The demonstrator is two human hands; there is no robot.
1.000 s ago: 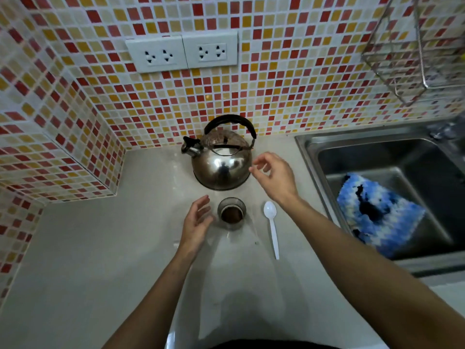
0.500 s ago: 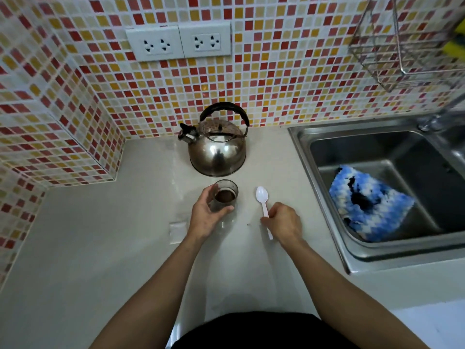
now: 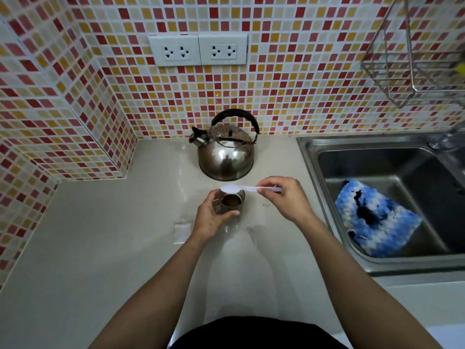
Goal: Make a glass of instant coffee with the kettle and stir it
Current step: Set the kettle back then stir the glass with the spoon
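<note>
A small clear glass (image 3: 232,201) with dark brown coffee in it stands on the beige counter (image 3: 100,248). My left hand (image 3: 210,217) wraps around its left side. My right hand (image 3: 286,197) pinches the handle of a white plastic spoon (image 3: 241,188), held level, with its bowl just above the glass's far rim. The steel kettle (image 3: 225,157) with a black handle and spout cap stands right behind the glass, against the tiled wall.
A clear empty sachet (image 3: 182,231) lies flat left of my left wrist. The steel sink (image 3: 312,157) on the right holds a blue and white cloth (image 3: 377,217). A wire rack (image 3: 412,59) hangs on the wall above it. Two sockets (image 3: 198,50) sit above the kettle.
My right hand went from near the kettle down to the spoon on the counter, picked it up and brought it over the glass. My left hand closed around the glass.
</note>
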